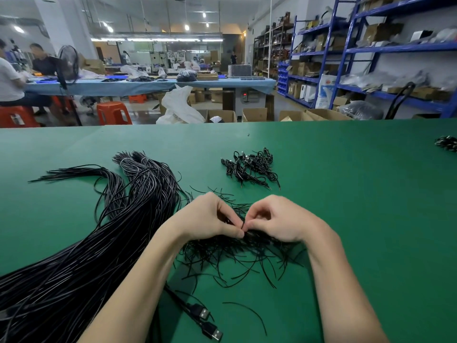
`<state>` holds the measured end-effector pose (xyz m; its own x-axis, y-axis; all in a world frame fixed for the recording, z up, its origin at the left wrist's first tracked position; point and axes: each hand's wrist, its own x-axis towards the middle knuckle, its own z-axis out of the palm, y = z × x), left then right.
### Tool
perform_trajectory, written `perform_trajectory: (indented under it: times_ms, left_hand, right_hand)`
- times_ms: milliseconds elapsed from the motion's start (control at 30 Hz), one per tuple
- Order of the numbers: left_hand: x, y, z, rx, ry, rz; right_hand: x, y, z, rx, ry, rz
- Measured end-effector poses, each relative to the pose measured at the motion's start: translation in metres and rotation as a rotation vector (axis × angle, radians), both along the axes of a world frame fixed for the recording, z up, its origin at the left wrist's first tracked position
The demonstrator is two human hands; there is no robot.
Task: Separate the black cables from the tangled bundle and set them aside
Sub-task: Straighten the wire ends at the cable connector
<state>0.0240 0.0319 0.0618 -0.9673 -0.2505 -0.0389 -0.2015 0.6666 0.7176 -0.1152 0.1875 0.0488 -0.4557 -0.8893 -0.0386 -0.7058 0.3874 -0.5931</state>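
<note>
The left hand and right hand meet fingertip to fingertip over the tangle, each with thumb and forefinger pinched on a thin black wire that stands up between them. The other fingers curl in loosely. The tangle of short black strands lies on the green table right under the hands, spreading near and to the right.

To do this well, I judge the wire should be kept pinched close to the knot by one hand while the other draws it out slowly along its own length, so neighbours are not dragged with it.

Far and slightly right of the hands sits a small pile of looped cables, probably the set-aside ones. To the left a thick bundle of long black cable sweeps from far to near. Two USB plugs lie near, between the forearms.
</note>
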Motion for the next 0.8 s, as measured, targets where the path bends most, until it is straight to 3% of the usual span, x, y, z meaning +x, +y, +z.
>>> perform_trajectory:
  times_ms: [167,300,433,533,800]
  left_hand:
    - [-0.008,0.006,-0.001,-0.124,0.242,0.347]
    - [-0.012,0.008,-0.009,-0.106,0.395,0.461]
    - [-0.017,0.011,-0.017,-0.189,0.501,0.422]
    - [-0.019,0.013,-0.023,-0.246,0.545,0.356]
    - [-0.017,0.016,-0.027,-0.455,0.581,0.222]
  right_hand:
    - [0.02,-0.027,-0.005,-0.236,0.175,-0.249]
    - [0.021,-0.033,-0.012,-0.419,0.071,-0.317]
    - [0.019,-0.029,-0.015,-0.542,-0.272,-0.385]
    - [0.02,-0.03,-0.013,-0.573,-0.421,-0.398]
    - [0.015,-0.021,-0.008,-0.564,-0.542,-0.367]
